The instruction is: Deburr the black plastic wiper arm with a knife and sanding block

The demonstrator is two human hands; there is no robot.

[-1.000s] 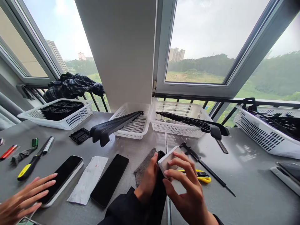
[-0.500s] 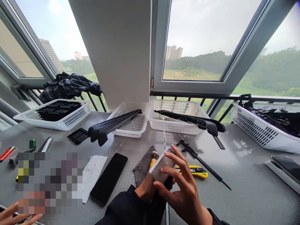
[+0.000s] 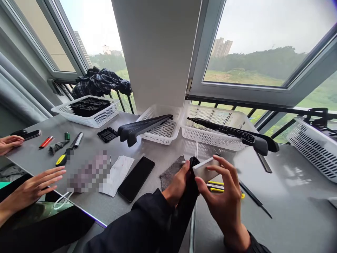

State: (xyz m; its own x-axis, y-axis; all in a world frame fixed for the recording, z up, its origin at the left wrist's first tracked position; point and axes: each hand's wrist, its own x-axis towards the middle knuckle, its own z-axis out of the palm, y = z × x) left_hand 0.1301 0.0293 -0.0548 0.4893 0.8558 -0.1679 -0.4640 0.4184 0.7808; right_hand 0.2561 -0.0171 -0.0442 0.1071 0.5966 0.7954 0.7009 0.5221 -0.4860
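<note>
My left hand (image 3: 177, 185) is closed around a long black plastic part (image 3: 185, 207), whose upper end sticks out above my fingers. My right hand (image 3: 226, 191) pinches a flat, pale grey-white block (image 3: 204, 168) between thumb and fingers. The block is at the black part's right side near its upper end; whether they touch I cannot tell. Beyond my left hand is a grey cloth (image 3: 171, 172), partly covered. Behind my right hand is a yellow utility knife (image 3: 217, 189), mostly hidden. A black caliper (image 3: 254, 196) lies to the right, partly hidden by my hand.
White baskets (image 3: 163, 140) at the back hold long black parts (image 3: 139, 130). A basket (image 3: 97, 121) at left holds black grids. A black phone (image 3: 137, 179) and white tissue (image 3: 118, 172) lie left of my arm. A co-worker's hands (image 3: 35, 191) are at far left.
The view has turned left, showing more of the co-worker's side. My left hand and the black part now show beside the block, which has tilted in my right hand.
</note>
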